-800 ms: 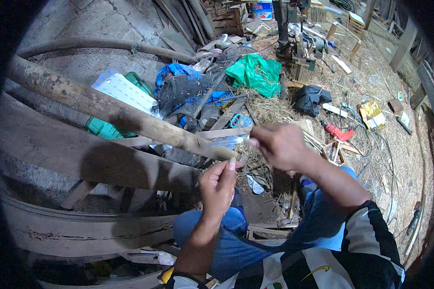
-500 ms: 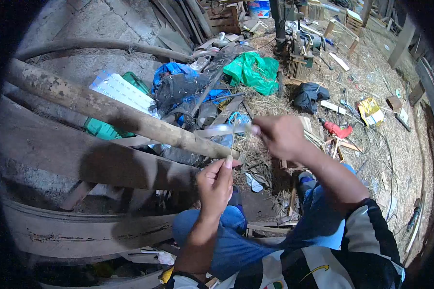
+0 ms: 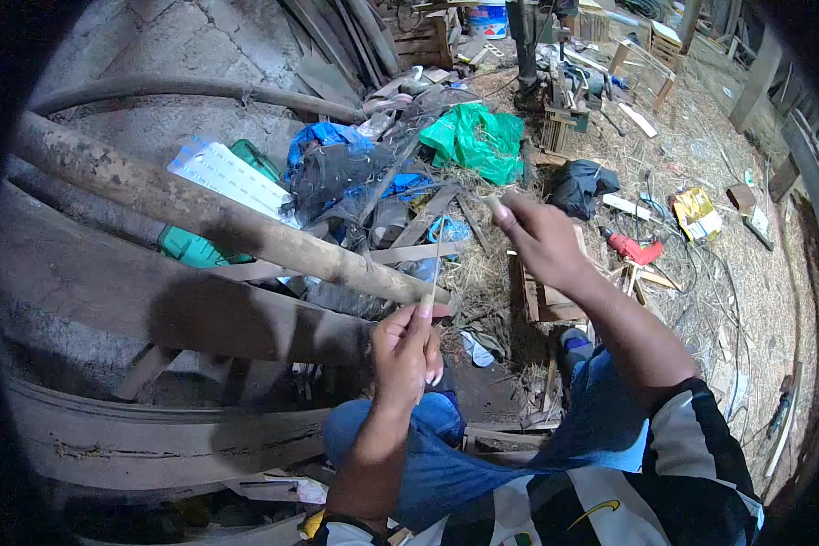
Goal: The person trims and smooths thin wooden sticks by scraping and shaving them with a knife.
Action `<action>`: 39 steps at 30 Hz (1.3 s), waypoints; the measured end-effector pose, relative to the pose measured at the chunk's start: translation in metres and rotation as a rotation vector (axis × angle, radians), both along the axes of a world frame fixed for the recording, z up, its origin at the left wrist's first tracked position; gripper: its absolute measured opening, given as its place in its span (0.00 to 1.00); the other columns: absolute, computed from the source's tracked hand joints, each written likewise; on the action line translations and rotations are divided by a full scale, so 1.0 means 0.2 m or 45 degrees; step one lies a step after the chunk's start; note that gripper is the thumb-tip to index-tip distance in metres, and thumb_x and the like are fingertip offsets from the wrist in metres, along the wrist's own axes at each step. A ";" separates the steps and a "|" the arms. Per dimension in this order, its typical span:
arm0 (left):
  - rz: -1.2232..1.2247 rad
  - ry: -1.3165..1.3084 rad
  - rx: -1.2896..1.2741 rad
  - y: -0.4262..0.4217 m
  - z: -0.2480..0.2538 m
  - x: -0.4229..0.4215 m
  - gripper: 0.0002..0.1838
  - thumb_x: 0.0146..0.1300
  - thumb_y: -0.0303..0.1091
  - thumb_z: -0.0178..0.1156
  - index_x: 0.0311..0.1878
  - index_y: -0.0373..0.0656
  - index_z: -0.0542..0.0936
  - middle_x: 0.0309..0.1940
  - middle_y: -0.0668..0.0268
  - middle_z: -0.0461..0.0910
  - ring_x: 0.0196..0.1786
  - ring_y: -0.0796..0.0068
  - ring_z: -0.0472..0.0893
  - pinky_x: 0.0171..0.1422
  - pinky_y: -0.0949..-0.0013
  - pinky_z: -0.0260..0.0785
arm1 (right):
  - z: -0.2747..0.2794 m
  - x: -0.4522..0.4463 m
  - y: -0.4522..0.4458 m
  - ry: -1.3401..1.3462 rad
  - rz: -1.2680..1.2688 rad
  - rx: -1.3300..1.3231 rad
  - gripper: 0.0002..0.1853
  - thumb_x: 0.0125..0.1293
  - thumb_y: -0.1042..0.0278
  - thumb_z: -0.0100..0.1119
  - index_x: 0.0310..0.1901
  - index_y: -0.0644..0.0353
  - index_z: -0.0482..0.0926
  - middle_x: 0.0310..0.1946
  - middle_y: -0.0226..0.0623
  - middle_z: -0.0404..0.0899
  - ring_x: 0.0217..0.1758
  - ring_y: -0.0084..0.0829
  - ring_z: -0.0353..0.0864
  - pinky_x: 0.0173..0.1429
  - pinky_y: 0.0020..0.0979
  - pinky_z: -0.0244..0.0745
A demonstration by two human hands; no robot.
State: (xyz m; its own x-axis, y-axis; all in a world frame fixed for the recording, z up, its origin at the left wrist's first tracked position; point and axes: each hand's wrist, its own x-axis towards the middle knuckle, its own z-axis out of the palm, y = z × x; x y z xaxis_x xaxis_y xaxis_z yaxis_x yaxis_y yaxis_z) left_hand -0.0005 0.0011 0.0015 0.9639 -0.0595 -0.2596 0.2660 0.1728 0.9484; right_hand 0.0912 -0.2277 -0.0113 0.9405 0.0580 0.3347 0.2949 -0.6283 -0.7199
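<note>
Between the thumb and fingers of my left hand [image 3: 404, 350] is a thin light stick [image 3: 438, 264], which points upward. To the right and higher, my right hand [image 3: 541, 238] is closed, with a pale object [image 3: 495, 207] showing at its fingertips; whether this is a knife handle or something else is unclear. A gap lies between the stick and my right hand. The end of a thick bamboo pole [image 3: 328, 261] is just behind my left fingertips.
Wooden planks [image 3: 182, 314] lie at the left. Beyond are a green plastic bag [image 3: 478, 141], a black bag [image 3: 581, 187] and blue plastic [image 3: 323, 141]. A red drill [image 3: 632, 247] and a yellow packet [image 3: 696, 215] lie on the straw-covered ground at the right.
My right hand has moved up and slightly right, away from the stick. The blurred, light blade-like shape beside it no longer shows. My left hand has shifted slightly left.
</note>
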 end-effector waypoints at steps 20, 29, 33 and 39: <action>-0.110 -0.034 -0.155 0.00 0.00 -0.01 0.17 0.78 0.41 0.52 0.39 0.36 0.77 0.10 0.75 0.62 0.08 0.86 0.57 0.11 0.77 0.51 | 0.05 -0.17 0.12 -0.168 0.313 -0.289 0.16 0.73 0.50 0.53 0.35 0.52 0.78 0.26 0.41 0.82 0.30 0.50 0.83 0.31 0.51 0.73; -0.120 0.001 -0.241 0.00 0.00 0.01 0.16 0.79 0.39 0.50 0.40 0.35 0.76 0.10 0.74 0.60 0.07 0.84 0.57 0.09 0.76 0.51 | 0.03 -0.14 0.11 -0.139 0.267 -0.327 0.17 0.73 0.48 0.51 0.36 0.51 0.79 0.28 0.42 0.83 0.33 0.50 0.84 0.33 0.51 0.75; -0.087 0.001 -0.256 -0.01 -0.02 0.00 0.16 0.79 0.38 0.49 0.39 0.34 0.77 0.10 0.74 0.60 0.06 0.84 0.57 0.09 0.76 0.51 | 0.03 -0.08 0.06 0.003 0.175 -0.390 0.15 0.73 0.50 0.50 0.39 0.51 0.78 0.28 0.43 0.83 0.33 0.51 0.83 0.34 0.51 0.75; -0.133 0.011 -0.236 0.00 -0.03 -0.01 0.16 0.79 0.38 0.50 0.40 0.34 0.77 0.10 0.73 0.61 0.06 0.84 0.56 0.09 0.75 0.52 | -0.04 -0.06 0.07 -0.110 0.165 -0.327 0.19 0.75 0.47 0.48 0.37 0.53 0.79 0.26 0.45 0.82 0.31 0.52 0.83 0.34 0.53 0.75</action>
